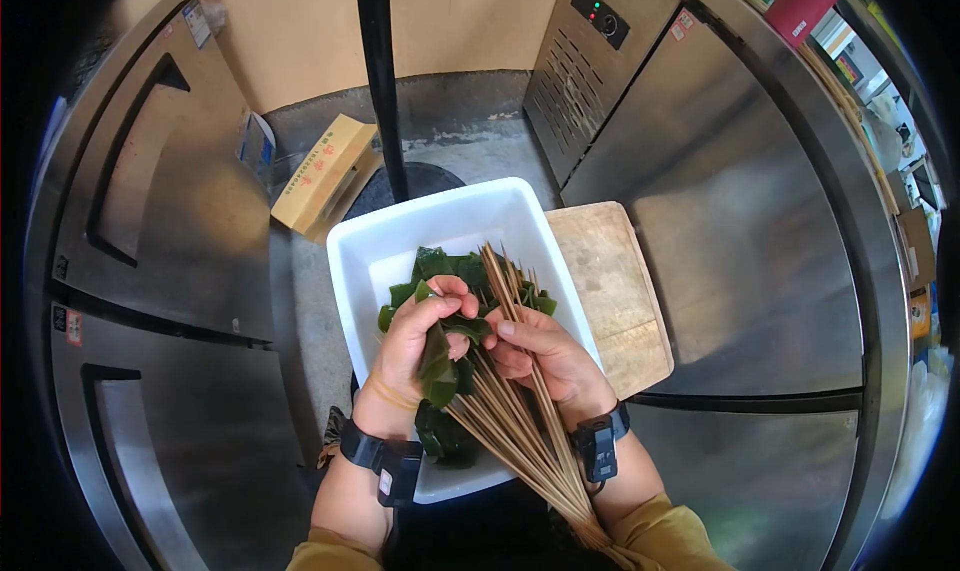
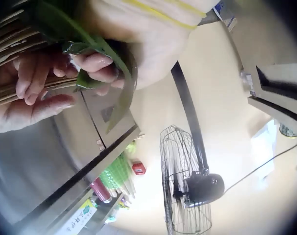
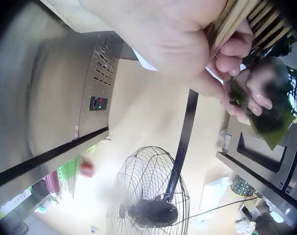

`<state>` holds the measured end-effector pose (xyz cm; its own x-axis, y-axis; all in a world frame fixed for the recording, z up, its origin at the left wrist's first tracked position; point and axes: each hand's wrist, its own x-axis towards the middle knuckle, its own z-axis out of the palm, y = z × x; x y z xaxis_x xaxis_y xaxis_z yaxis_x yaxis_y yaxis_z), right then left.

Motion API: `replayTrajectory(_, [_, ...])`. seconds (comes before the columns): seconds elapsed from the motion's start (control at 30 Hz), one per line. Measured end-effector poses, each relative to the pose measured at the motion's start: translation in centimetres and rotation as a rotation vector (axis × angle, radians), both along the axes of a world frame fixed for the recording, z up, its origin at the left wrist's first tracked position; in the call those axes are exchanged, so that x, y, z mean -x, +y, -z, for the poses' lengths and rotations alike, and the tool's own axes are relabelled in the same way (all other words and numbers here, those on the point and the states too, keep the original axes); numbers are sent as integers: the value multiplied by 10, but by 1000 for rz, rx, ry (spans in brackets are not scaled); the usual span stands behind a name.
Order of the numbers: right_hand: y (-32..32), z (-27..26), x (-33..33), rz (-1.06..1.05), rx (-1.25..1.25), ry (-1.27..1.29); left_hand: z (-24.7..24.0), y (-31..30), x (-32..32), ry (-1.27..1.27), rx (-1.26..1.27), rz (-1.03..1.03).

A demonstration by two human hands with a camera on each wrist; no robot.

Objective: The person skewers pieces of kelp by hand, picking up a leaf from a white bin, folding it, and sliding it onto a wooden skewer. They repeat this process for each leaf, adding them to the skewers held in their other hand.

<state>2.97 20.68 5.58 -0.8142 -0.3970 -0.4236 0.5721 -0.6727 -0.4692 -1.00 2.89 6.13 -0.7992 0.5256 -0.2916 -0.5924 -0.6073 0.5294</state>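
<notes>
My left hand (image 1: 425,336) pinches a dark green kelp strip (image 1: 437,361) over a white tub (image 1: 350,251); the strip hangs down past the palm. My right hand (image 1: 540,351) grips a thick bundle of bamboo skewers (image 1: 510,411) that fans toward my lap, tips over the tub. Both hands meet at the strip. In the left wrist view the kelp strip (image 2: 104,54) is folded between my left fingers (image 2: 97,66), with skewers (image 2: 11,44) beside. In the right wrist view the skewers (image 3: 241,19) run through my right hand and the kelp (image 3: 275,107) sits at the fingertips.
More kelp pieces (image 1: 460,271) lie in the tub. A wooden board (image 1: 615,291) sits at its right. Steel cabinet doors (image 1: 760,231) flank both sides. A cardboard box (image 1: 320,176) and a fan stand's black pole (image 1: 380,71) are on the floor ahead.
</notes>
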Motion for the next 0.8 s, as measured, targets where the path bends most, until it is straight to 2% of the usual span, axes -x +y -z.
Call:
replayTrajectory(0.2, [3, 7, 2, -26, -47, 12, -4, 9, -6, 76, 165, -4])
replayTrajectory(0.4, [9, 6, 2, 34, 145, 21, -8, 5, -5, 77, 210, 16])
replayTrajectory(0.67, [9, 5, 1, 49, 72, 46, -4, 4, -7, 229, 432, 145])
replayTrajectory(0.8, [4, -5, 1, 93, -1, 38, -3, 9, -8, 178, 311, -64])
